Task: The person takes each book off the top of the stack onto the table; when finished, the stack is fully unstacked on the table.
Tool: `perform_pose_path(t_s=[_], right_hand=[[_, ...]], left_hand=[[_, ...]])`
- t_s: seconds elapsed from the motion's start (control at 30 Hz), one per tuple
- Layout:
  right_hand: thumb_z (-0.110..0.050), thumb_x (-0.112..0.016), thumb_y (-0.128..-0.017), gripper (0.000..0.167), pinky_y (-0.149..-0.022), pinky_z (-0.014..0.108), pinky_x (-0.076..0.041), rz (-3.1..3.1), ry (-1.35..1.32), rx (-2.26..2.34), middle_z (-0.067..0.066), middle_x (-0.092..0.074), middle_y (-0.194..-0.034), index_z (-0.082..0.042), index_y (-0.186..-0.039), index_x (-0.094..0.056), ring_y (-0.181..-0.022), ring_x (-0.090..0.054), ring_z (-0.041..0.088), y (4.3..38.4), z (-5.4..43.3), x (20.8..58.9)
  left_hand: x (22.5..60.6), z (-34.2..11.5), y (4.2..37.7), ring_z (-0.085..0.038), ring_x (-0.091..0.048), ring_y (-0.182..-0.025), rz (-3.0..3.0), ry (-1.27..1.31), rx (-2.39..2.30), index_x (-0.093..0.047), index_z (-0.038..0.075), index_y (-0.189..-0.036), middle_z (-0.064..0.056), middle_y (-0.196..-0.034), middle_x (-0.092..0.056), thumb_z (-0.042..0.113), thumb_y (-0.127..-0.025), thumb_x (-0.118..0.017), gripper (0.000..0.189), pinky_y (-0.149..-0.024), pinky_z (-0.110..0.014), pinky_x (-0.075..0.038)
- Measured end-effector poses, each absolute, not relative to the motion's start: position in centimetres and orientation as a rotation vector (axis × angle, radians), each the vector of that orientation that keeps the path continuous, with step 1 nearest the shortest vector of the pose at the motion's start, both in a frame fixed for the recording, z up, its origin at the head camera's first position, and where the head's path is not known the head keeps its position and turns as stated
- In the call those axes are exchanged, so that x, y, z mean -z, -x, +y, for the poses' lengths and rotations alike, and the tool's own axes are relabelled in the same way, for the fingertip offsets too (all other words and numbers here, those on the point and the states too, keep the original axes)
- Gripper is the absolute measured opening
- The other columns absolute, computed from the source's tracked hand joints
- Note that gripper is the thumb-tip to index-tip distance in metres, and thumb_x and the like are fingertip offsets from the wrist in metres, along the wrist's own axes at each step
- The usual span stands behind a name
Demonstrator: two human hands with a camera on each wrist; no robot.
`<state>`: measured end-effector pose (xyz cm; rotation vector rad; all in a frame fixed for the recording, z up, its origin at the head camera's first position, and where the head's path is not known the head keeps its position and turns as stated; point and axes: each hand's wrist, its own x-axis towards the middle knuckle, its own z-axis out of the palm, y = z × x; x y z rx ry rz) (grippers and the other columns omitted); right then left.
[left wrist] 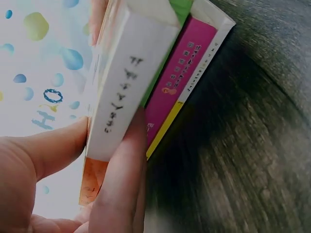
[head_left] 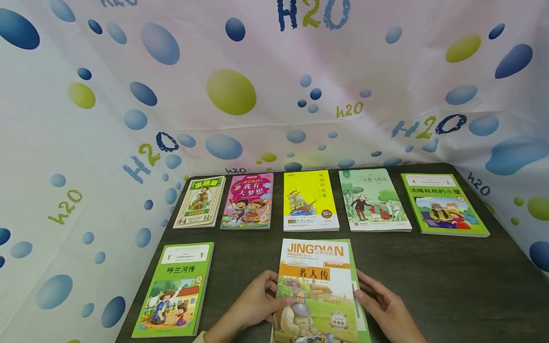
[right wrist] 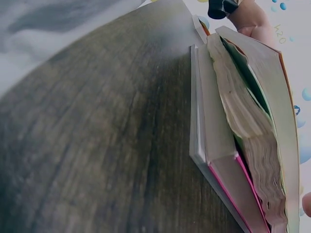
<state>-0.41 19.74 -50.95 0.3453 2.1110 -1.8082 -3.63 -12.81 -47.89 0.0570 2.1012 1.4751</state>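
Five books stand out in a row at the back of the table [head_left: 450,281]: a cream book [head_left: 199,202], a pink book [head_left: 247,201], a yellow book [head_left: 310,200], a pale green book [head_left: 375,200] and a bright green book [head_left: 443,205]. A spotty cloth [head_left: 274,136] hangs behind them. Another book, the hat-boy book [head_left: 173,290], lies near the front, on the left. At the front, in the middle, a white and orange book [head_left: 317,290] sits on top of a stack [right wrist: 243,107] and hides most of it from the head view. The left hand [head_left: 257,300] pinches its spine side, thumb on the cover. The right hand [head_left: 388,307] is loosely open at the other side, close against the stack. Only the left wrist view shows a pink spine [left wrist: 180,82] and a white and yellow spine [left wrist: 187,97] underneath. The right wrist view shows wavy pages [right wrist: 257,160] and a dark gap between books.
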Motion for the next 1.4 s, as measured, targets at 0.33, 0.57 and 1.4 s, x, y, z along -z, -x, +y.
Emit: perform_pose_path(t_s=[0.33,0.57,1.4], right_hand=[[-0.039,-0.068,-0.103,0.07,-0.082,0.03,-0.063,2.113,-0.364,1.817,0.024,-0.053,-0.156,-0.008,-0.16,-0.042,-0.126,-0.068,0.028,0.5,19.5,51.0],[-0.042,-0.07,-0.101,0.072,-0.083,0.028,-0.063,2.122,-0.388,1.8,0.022,-0.054,-0.155,-0.01,-0.16,-0.044,-0.126,-0.068,0.025,0.5,19.4,50.9],[-0.033,-0.068,-0.104,0.068,-0.086,0.027,-0.063,2.111,-0.347,1.839,0.025,-0.052,-0.156,-0.008,-0.161,-0.041,-0.119,-0.07,0.017,0.4,19.4,51.1]], left_hand=[[48.0,-13.8,3.7,-0.009,-0.054,-0.053,1.978,-0.056,-1.588,-0.044,0.0,-0.131,-0.002,-0.086,-0.064,0.026,-0.096,-0.08,0.056,-0.047,-0.024,-0.051],[47.8,-14.9,3.5,-0.012,-0.071,-0.067,1.879,-0.042,-1.695,-0.04,-0.001,-0.134,-0.011,-0.099,-0.079,0.02,-0.098,-0.076,0.055,-0.05,-0.025,-0.055],[46.8,-22.2,2.8,-0.008,-0.048,-0.056,2.002,0.055,-1.71,-0.016,-0.001,-0.155,0.002,-0.074,-0.059,0.014,-0.105,-0.063,0.07,-0.057,-0.025,-0.046]])
